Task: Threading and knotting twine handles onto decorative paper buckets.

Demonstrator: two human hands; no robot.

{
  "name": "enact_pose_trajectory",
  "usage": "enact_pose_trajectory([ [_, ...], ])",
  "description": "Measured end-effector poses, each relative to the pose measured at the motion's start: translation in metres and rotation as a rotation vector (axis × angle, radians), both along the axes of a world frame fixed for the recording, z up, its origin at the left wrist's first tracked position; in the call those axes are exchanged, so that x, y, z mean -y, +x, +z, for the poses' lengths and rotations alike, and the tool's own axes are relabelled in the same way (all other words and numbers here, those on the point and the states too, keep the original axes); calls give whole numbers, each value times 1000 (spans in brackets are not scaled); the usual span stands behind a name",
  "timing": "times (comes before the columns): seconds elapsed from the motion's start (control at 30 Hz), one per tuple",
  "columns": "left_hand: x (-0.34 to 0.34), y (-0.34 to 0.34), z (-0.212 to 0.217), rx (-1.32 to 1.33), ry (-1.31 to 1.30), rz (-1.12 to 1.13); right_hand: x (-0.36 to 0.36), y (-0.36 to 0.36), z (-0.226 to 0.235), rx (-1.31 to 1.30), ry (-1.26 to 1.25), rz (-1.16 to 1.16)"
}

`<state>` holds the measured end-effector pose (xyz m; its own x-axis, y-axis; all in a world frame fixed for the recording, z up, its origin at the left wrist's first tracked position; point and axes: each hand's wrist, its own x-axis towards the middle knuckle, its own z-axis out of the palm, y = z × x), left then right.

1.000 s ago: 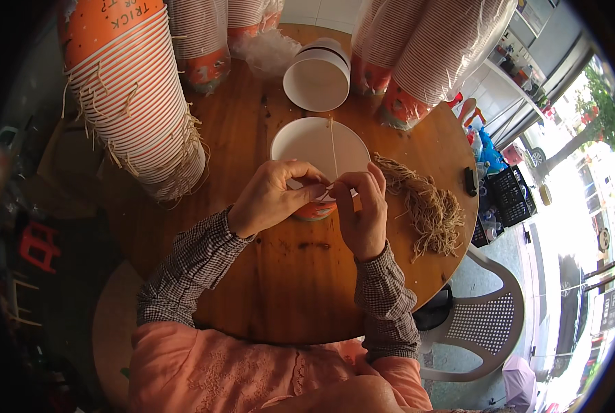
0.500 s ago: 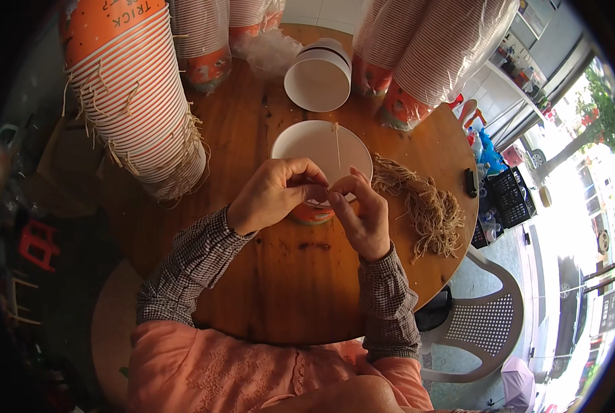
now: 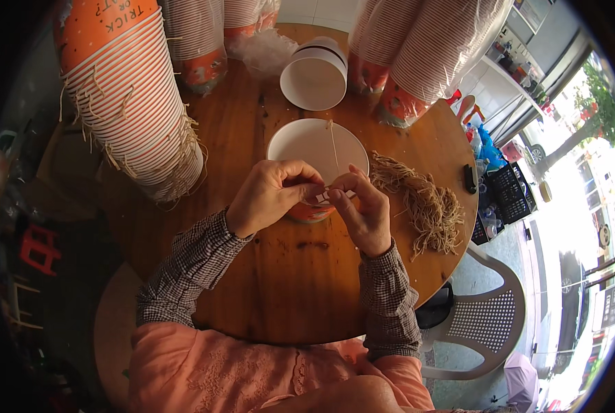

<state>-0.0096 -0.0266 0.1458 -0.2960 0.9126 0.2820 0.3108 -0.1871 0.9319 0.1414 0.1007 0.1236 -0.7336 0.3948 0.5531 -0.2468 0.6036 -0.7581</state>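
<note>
Both of my hands meet at the near rim of a paper bucket (image 3: 309,212), orange outside and white within, which stands upright on the table. A thin tan string (image 3: 334,148) runs across its mouth from the far rim to my fingertips. My left hand (image 3: 266,196) and my right hand (image 3: 364,213) are each closed in a pinch on the string end. The exact spot between the fingertips is too small to make out. Just right of the bucket lies a loose bundle of tan strings (image 3: 424,203).
A tall stack of orange buckets (image 3: 135,103) with strings hanging off it leans at the left. Plastic-wrapped stacks (image 3: 424,62) stand at the back. White buckets (image 3: 313,79) lie tipped beyond the work. A black object (image 3: 470,179) sits by the right table edge, near a chair (image 3: 483,320).
My hands stay pinched at the near rim, with only a small shift of the fingers. The whole view has slid slightly; the bucket stays in place.
</note>
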Motion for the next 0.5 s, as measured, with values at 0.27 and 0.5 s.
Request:
enact_pose_trajectory([
  [0.27, 2, 4, 1, -33, 36, -10, -1, 0, 0, -20, -9, -14],
  [0.5, 1, 6, -4, -96, 53, -32, -1, -1, 0, -29, 21, -18],
])
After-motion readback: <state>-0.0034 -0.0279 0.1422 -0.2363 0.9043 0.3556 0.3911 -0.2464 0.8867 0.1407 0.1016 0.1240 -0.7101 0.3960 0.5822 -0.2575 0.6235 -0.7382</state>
